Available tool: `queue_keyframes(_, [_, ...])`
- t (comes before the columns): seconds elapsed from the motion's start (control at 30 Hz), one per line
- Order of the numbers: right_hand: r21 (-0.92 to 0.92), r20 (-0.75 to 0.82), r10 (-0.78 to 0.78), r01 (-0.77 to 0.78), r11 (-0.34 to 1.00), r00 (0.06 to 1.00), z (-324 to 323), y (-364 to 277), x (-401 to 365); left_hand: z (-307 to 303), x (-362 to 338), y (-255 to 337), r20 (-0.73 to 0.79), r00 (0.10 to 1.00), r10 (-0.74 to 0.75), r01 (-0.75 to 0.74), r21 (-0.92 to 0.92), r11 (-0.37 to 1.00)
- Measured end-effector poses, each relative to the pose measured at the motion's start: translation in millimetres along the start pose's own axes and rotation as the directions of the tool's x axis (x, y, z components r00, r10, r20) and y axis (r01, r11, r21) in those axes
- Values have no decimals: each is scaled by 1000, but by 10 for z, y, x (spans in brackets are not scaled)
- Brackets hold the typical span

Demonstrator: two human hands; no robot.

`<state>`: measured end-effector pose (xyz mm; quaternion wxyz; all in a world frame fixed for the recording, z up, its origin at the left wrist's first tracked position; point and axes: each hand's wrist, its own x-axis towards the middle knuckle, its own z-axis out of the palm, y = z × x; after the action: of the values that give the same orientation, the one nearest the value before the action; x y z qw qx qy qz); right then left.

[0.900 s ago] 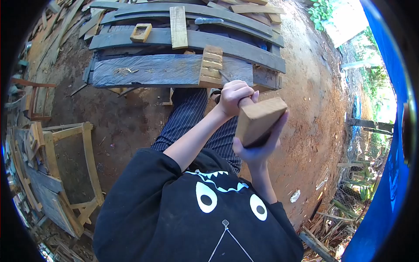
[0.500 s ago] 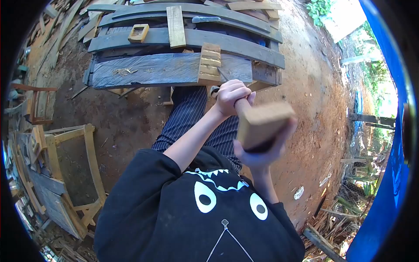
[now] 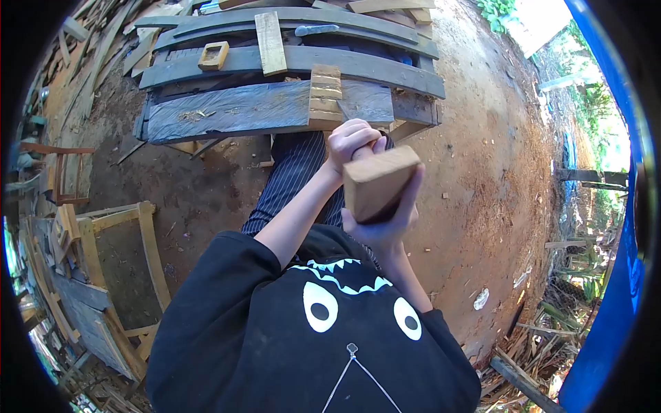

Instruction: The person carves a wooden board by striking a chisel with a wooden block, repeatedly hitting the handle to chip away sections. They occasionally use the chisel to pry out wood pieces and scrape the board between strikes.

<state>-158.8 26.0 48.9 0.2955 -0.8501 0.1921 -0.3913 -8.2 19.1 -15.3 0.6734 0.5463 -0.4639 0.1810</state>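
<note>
My left hand (image 3: 352, 143) is closed around a chisel, whose thin metal blade (image 3: 343, 109) points up at the right side of a notched wood piece (image 3: 325, 104). Several cuts run across that piece, which lies over the front plank of the bench. The chisel's handle is mostly hidden by my fist and by a thick wooden block (image 3: 380, 180). My right hand (image 3: 389, 230) grips this block from below, fingers along its right side and thumb on the left. In this view the block overlaps the end of the handle, right beside my left fist.
The slatted bench (image 3: 227, 113) carries a small hollowed wood block (image 3: 213, 55), a short pale board (image 3: 270, 45) and a light blue tool-like object (image 3: 317, 30). Wooden frames (image 3: 155, 255) stand on the left. Scrap wood and a blue tarp (image 3: 606, 330) are at the right.
The wooden block in my right hand has moved left and slightly up, closer to my left fist, and now covers the handle end that showed before. The chisel stays at the notched piece.
</note>
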Motion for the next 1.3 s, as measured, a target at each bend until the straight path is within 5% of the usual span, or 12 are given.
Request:
queue_keyframes(0.07, [-26, 1, -86, 86, 996, 996, -106, -125, 77, -27, 52, 72, -17, 1000, -19, 19, 3, 1000])
queue_keyframes(0.1, [190, 117, 44, -66, 979, 992, -77, 167, -288, -17, 61, 101, -31, 999, -31, 31, 11, 999])
queue_keyframes(0.2, [85, 91, -80, 72, 994, 993, -256, 213, -179, 5, 63, 117, -26, 999, -24, 25, 11, 1000])
queue_keyframes(0.3, [-115, 65, 63, -55, 992, 996, -118, -160, 121, -15, 54, 87, 45, 999, -9, 8, 6, 1000])
queue_keyframes(0.4, [275, -163, 35, 11, 961, 986, -101, -95, -23, 41, 27, 96, -24, 1000, 7, -6, 25, 1000])
queue_keyframes(0.57, [-200, -16, -117, 111, 974, 993, -14, 61, -184, 14, -71, 81, 23, 1000, 12, -12, 2, 1000])
queue_keyframes(0.7, [22, -154, -93, 98, 995, 984, -93, 7, -221, -20, -59, 116, 26, 1000, -10, 10, 0, 1000])
queue_keyframes(0.8, [257, -22, -252, 250, 934, 967, -155, 221, -251, -35, -71, 132, 54, 999, 5, -6, 16, 1000])
queue_keyframes(0.93, [-172, 87, 6, 10, 985, 996, -58, 7, -312, -23, -52, 133, 31, 999, 5, -6, 5, 1000])
queue_keyframes(1.0, [45, 2, -55, 55, 997, 998, -69, 94, -349, -31, -58, 145, 21, 1000, -4, 3, 19, 1000])
queue_keyframes(1.1, [-74, -83, -185, 179, 981, 979, -133, 197, -405, 12, -30, 129, 33, 999, -1, 0, 37, 999])
queue_keyframes(1.3, [4, -157, -61, 62, 998, 986, -216, 314, -392, 153, 114, 105, 89, 990, 108, -109, 9, 994])
